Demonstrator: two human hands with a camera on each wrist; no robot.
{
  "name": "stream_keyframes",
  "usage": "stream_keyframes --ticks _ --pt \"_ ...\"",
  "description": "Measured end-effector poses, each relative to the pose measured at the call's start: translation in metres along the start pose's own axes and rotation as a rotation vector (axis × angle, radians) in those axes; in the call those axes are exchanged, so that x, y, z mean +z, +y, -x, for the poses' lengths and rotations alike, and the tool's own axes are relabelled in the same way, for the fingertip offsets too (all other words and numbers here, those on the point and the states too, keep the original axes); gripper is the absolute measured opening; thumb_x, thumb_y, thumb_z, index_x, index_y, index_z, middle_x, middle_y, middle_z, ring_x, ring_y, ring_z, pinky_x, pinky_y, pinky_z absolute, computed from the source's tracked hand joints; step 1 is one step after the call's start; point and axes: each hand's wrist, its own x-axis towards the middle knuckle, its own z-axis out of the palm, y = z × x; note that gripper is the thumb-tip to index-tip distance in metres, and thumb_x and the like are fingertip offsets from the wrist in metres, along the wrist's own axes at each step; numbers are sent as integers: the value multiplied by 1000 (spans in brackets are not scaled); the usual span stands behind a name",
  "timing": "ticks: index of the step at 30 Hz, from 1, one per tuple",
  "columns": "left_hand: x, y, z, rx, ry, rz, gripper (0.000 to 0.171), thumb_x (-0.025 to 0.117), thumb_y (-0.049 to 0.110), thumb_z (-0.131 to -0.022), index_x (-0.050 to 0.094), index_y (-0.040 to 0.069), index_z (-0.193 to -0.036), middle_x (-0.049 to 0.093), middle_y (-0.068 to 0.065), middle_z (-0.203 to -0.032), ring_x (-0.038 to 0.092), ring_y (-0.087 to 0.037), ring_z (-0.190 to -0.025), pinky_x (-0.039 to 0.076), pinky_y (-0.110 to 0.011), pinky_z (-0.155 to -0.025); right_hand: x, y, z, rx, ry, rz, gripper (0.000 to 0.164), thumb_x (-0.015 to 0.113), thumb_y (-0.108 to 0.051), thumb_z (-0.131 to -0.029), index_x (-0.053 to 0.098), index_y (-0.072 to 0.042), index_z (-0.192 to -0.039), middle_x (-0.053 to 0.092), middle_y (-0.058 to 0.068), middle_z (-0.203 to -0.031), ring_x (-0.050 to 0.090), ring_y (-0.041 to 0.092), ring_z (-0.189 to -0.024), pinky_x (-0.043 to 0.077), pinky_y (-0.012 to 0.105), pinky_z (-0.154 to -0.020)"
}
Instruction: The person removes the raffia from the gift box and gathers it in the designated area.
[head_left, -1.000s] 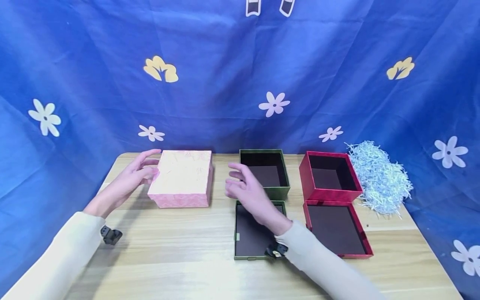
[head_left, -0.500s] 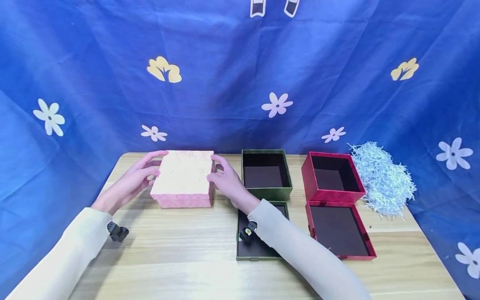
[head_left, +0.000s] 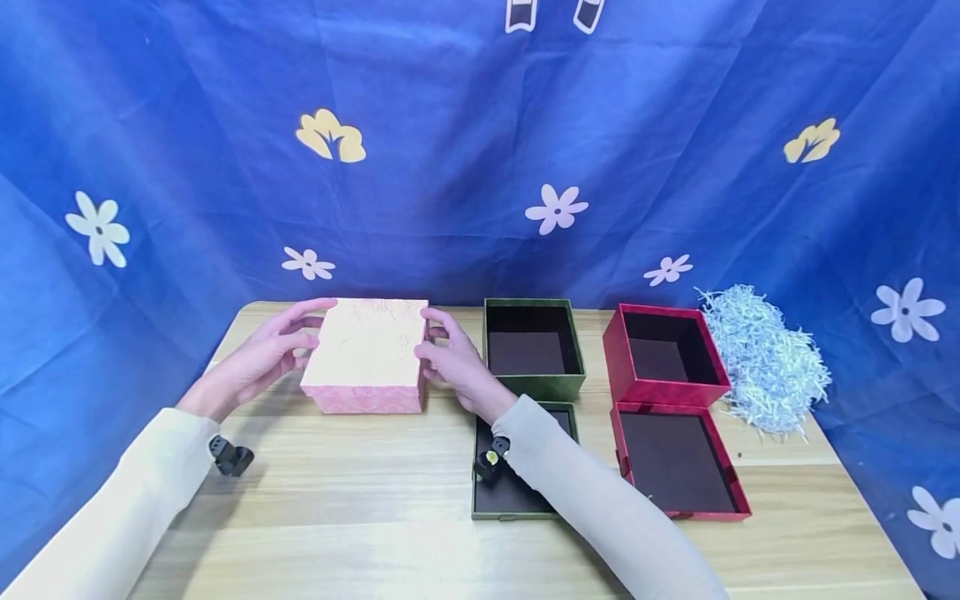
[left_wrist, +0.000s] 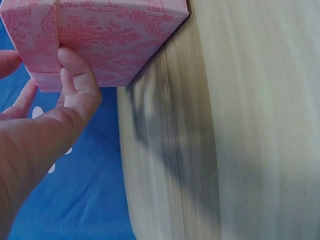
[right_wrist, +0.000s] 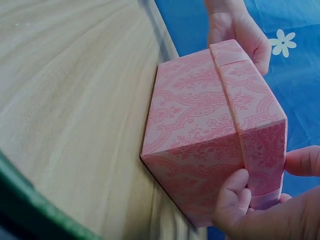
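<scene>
A pink patterned gift box point(head_left: 369, 401) stands lidded on the table at the left of the head view. Its lid point(head_left: 367, 342) looks pale on top and sits over the lower part, with a thin seam line visible in the right wrist view. On the lid's left side, my left hand point(head_left: 258, 358) grips with thumb and fingers spread along the edge. My right hand point(head_left: 463, 371) holds the opposite side in the same way, its thumb point(right_wrist: 235, 192) near the seam. Some fingertips behind the box are hidden.
Right of the pink box stands an open green box point(head_left: 551, 387), its lid point(head_left: 517, 500) lying upturned in front, partly under my right forearm. An open red box point(head_left: 667, 392) and its upturned lid point(head_left: 678, 467) come after, then a heap of pale blue shredded paper point(head_left: 765, 358).
My right hand has moved left from beside the green box to the pink box's right side and taken hold of the lid. The left hand has stayed at the left side.
</scene>
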Motion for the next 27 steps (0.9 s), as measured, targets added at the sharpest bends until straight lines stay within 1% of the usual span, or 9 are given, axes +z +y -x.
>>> stream_keyframes --ticks 3,8,11,15,18,20,22,24,27 --pt "-1 1 0 8 3 -19 58 60 0 -110 44 14 -165 41 -17 -140 63 -18 -105 59 -30 -81 2 -1 0 -6 5 -2 71 70 3 -93 57 -25 -157 53 9 -139 59 16 -82 55 45 -90" --pt "-2 5 2 5 8 -43 59 60 0 -110 44 13 -164 41 -19 -141 63 -18 -105 59 -30 -79 3 -1 0 -7 2 -14 70 70 4 -93 58 -24 -156 53 9 -139 60 16 -83 55 48 -92" --pt "-1 6 1 -3 7 -70 59 61 2 -110 43 14 -165 42 -17 -142 62 -18 -106 58 -30 -79 3 -2 1 -11 11 -10 70 68 4 -93 58 -24 -156 53 10 -139 60 16 -82 55 45 -89" --pt "-2 7 -1 3 6 -105 59 61 3 -110 44 17 -165 42 -16 -141 59 -19 -105 56 -29 -75 3 -4 2 -25 21 -9 70 67 5 -93 58 -24 -155 53 10 -139 60 16 -81 54 40 -84" --pt "-3 8 0 20 2 -115 60 62 1 -109 45 18 -164 40 -16 -142 59 -19 -104 56 -30 -74 4 -6 2 -33 16 -10 70 67 5 -92 59 -25 -155 53 9 -139 60 16 -80 54 43 -87" --pt "-3 10 1 30 -2 -112 61 62 1 -109 45 19 -165 40 -17 -143 60 -19 -107 57 -31 -76 5 -7 3 -40 12 -6 70 66 5 -93 59 -26 -155 53 9 -139 59 17 -80 54 48 -91" --pt "-2 13 2 36 -1 -100 63 62 1 -110 43 19 -166 40 -16 -146 61 -19 -111 58 -31 -80 6 -9 4 -51 16 0 71 66 4 -94 57 -27 -157 53 8 -140 60 19 -82 54 53 -94" --pt "-1 15 3 35 15 -87 66 62 1 -110 38 18 -169 42 -15 -146 63 -17 -113 58 -31 -81 7 -12 6 -65 24 10 75 66 2 -95 51 -26 -162 54 8 -141 60 20 -84 54 56 -95" --pt "0 18 6 27 69 -47 67 63 1 -109 32 12 -168 50 -9 -142 65 -13 -111 58 -27 -82 8 -15 8 -80 37 26 81 68 0 -95 40 -19 -169 55 6 -145 64 18 -92 56 54 -96"
